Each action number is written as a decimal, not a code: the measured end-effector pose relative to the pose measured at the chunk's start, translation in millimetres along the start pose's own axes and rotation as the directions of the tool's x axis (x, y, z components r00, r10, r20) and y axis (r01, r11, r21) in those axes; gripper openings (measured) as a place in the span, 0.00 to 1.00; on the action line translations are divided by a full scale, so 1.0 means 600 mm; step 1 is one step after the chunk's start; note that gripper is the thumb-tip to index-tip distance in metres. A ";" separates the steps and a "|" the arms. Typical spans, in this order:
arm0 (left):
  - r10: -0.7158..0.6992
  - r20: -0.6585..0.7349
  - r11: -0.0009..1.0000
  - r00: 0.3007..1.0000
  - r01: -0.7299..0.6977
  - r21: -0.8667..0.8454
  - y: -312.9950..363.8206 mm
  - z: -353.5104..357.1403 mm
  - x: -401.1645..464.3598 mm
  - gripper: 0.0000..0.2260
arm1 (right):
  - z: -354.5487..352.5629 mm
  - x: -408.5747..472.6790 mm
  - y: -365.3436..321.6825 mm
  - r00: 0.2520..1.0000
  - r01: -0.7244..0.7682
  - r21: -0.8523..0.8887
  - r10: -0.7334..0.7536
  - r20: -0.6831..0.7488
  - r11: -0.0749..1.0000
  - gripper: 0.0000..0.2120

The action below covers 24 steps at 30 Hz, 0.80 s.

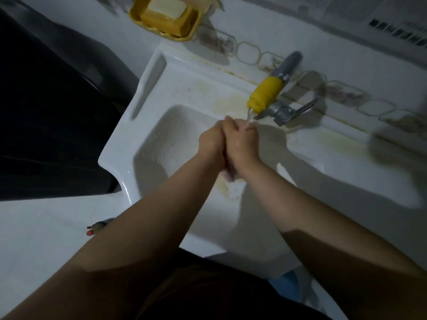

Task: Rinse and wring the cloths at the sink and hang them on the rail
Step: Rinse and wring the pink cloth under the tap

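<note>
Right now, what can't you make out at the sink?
- Cloth: head view, only a pale bit shows below the left hand and right hand, which cover the rest.
- Hanging rail: not in view.
- Sink drain: hidden by the forearms.
- Red-tipped object: mostly behind the left forearm, unidentifiable.

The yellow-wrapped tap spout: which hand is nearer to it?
Right. The right hand has its fingertips directly under the yellow-wrapped tap spout, in the stream; the left hand is pressed against it on the side away from the spout.
</note>
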<state>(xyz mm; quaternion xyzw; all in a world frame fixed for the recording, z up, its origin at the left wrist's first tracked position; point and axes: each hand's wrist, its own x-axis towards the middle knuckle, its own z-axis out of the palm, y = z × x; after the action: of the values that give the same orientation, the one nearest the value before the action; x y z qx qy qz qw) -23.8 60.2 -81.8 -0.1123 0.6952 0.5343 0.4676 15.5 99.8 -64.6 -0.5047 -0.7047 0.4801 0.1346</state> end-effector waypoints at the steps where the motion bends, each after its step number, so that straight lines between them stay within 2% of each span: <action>1: 0.004 0.023 0.998 1.000 -0.003 -0.059 0.006 -0.004 -0.002 0.12 | 0.004 -0.013 -0.005 0.999 0.019 -0.028 -0.018 0.031 0.999 0.17; 2: -0.032 0.072 0.992 0.997 0.040 -0.123 0.008 -0.008 -0.008 0.14 | 0.004 -0.014 -0.005 0.999 0.025 -0.070 -0.023 0.036 0.997 0.17; 4: -0.134 0.262 0.979 0.956 0.169 -0.117 -0.003 -0.011 -0.017 0.21 | -0.011 0.014 0.001 1.000 -0.016 -0.127 0.016 0.005 0.992 0.17; 7: -0.080 0.487 0.975 0.870 0.169 -0.143 -0.007 -0.021 -0.029 0.24 | -0.038 0.061 0.018 0.985 -0.137 -0.154 0.151 0.083 0.978 0.17; 8: -0.067 0.524 0.963 0.849 0.193 -0.189 -0.001 -0.033 -0.031 0.25 | -0.045 0.069 0.030 0.967 -0.208 -0.086 0.218 0.131 0.974 0.15; 9: -0.061 0.547 0.951 0.835 0.216 -0.223 0.004 -0.047 -0.030 0.25 | -0.054 0.070 0.036 0.942 -0.298 0.054 0.284 0.177 0.953 0.13; 11: -0.044 0.556 0.936 0.830 0.230 -0.268 0.004 -0.078 -0.023 0.24 | -0.072 0.075 0.049 0.866 -0.490 0.332 0.409 0.288 0.806 0.10; 13: -0.016 0.566 0.945 0.824 0.197 -0.260 -0.004 -0.101 -0.021 0.19 | -0.087 0.079 0.057 0.801 -0.592 0.447 0.424 0.423 0.671 0.14; 15: 0.045 0.579 0.956 0.814 0.133 -0.261 -0.015 -0.113 -0.017 0.15 | -0.095 0.076 0.058 0.776 -0.624 0.489 0.411 0.478 0.610 0.14; 16: 0.069 0.540 0.955 0.839 0.101 -0.278 -0.017 -0.116 -0.017 0.13 | -0.098 0.068 0.052 0.779 -0.617 0.471 0.406 0.478 0.630 0.11; 17: 0.092 0.457 0.959 0.885 0.045 -0.281 -0.019 -0.119 -0.017 0.14 | -0.102 0.063 0.048 0.804 -0.570 0.387 0.394 0.446 0.725 0.05; 18: 0.111 0.381 0.964 0.918 -0.007 -0.264 -0.021 -0.123 -0.015 0.16 | -0.105 0.059 0.045 0.840 -0.485 0.261 0.362 0.404 0.835 0.04; 19: 0.131 0.332 0.972 0.934 -0.054 -0.230 -0.018 -0.125 -0.014 0.17 | -0.106 0.056 0.047 0.885 -0.356 0.102 0.300 0.355 0.929 0.12; 20: 0.157 0.314 0.975 0.936 -0.098 -0.197 -0.016 -0.128 -0.011 0.16 | -0.107 0.051 0.046 0.911 -0.214 -0.030 0.211 0.354 0.976 0.14; 21: 0.188 0.309 0.976 0.932 -0.143 -0.163 -0.011 -0.128 -0.010 0.15 | -0.107 0.049 0.051 0.911 -0.096 -0.098 0.127 0.393 0.991 0.11; 23: 0.251 0.285 0.967 0.925 -0.227 -0.113 0.006 -0.128 -0.012 0.13 | -0.110 0.027 0.045 0.836 0.059 -0.166 0.042 0.547 0.984 0.03; 24: 0.283 0.272 0.959 0.920 -0.274 -0.075 0.015 -0.128 -0.014 0.11 | -0.111 0.016 0.042 0.783 0.119 -0.201 0.033 0.621 0.972 0.07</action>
<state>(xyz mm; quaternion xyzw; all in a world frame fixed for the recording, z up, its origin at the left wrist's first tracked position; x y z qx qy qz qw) -65.6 -4.0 -70.0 0.0561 0.6214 0.6179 0.4784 70.9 144.6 -54.4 -0.3146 -0.7715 0.5315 -0.1528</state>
